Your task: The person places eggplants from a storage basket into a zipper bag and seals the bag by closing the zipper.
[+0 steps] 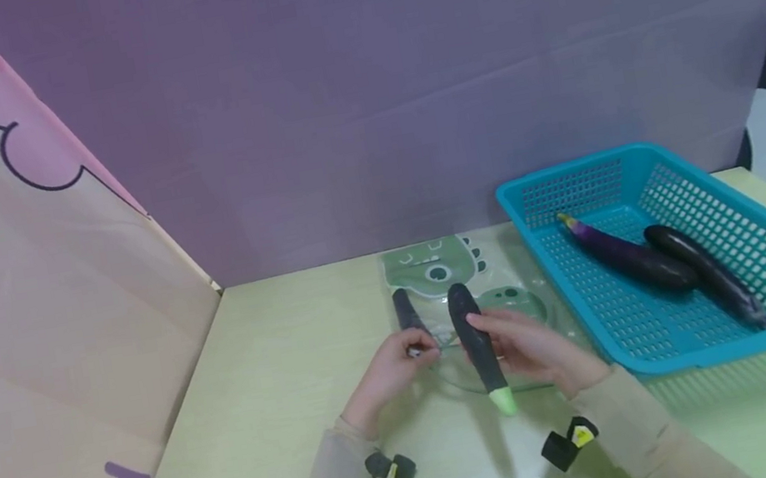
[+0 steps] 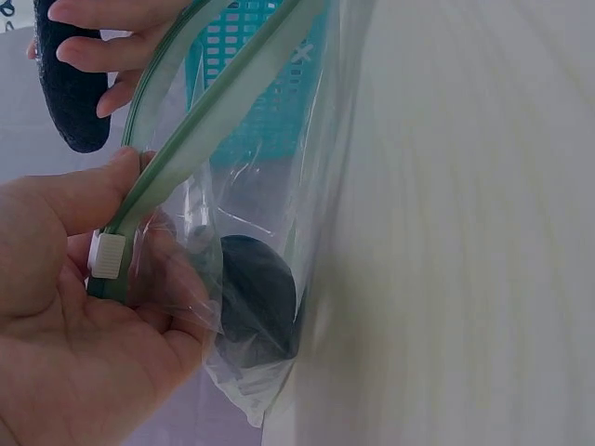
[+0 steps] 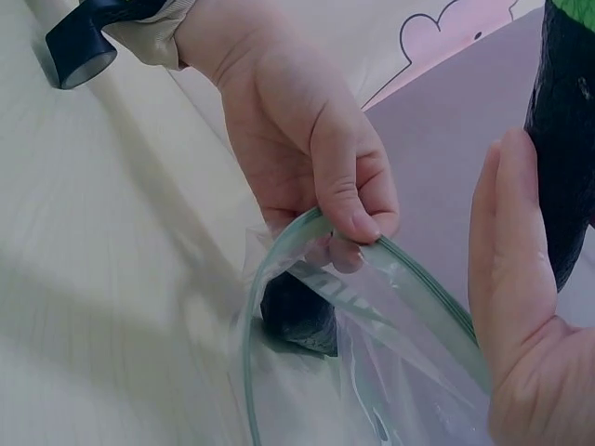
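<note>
Head view high, facing forward-down; wrist views close, apparently rolled sideways, sharing mouth of bag (image 2: 253, 197).

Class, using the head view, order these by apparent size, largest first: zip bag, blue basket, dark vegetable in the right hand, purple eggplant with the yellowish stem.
1. Blue basket
2. Zip bag
3. Held vegetable and purple eggplant: too alike to rank; nearness to the camera also makes it unsure.

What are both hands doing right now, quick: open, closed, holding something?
Left hand: closed, pinching the rim of the clear zip bag.
Right hand: closed, holding a dark eggplant with a green end.
</note>
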Demonstrator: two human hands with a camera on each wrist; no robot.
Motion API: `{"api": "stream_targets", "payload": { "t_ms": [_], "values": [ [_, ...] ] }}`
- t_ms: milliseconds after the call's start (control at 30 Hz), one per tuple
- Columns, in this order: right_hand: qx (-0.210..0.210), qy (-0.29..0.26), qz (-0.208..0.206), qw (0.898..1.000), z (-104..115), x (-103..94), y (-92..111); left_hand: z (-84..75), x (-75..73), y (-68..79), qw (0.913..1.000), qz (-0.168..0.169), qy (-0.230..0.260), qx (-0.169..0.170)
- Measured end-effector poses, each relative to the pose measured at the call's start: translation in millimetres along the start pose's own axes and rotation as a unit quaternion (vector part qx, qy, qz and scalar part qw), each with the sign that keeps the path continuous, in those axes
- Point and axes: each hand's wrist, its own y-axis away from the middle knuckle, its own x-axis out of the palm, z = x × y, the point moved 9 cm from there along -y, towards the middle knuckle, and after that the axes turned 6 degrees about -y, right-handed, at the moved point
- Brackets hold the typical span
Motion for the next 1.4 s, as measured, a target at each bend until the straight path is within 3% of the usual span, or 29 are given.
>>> {"api": "stream_targets", "payload": {
  "t_ms": [333, 867, 1400],
  "values": [
    [0.004, 0.046, 0.019, 0.999, 0, 1.5, -1, -3.2, -3.1, -0.1, 0.9999, -0.003, -0.003, 0.012],
    [0.053, 0.073, 0.062, 0.994, -14, 10.9, 0, -0.7, -4.5, -1.2, 0.9995, -0.018, -0.005, 0.024],
    [0.082, 0.118, 0.064, 0.988, -29, 4.6, -3, -1.6, -9.6, -1.7, 0.9984, -0.05, 0.003, 0.025]
  ]
}}
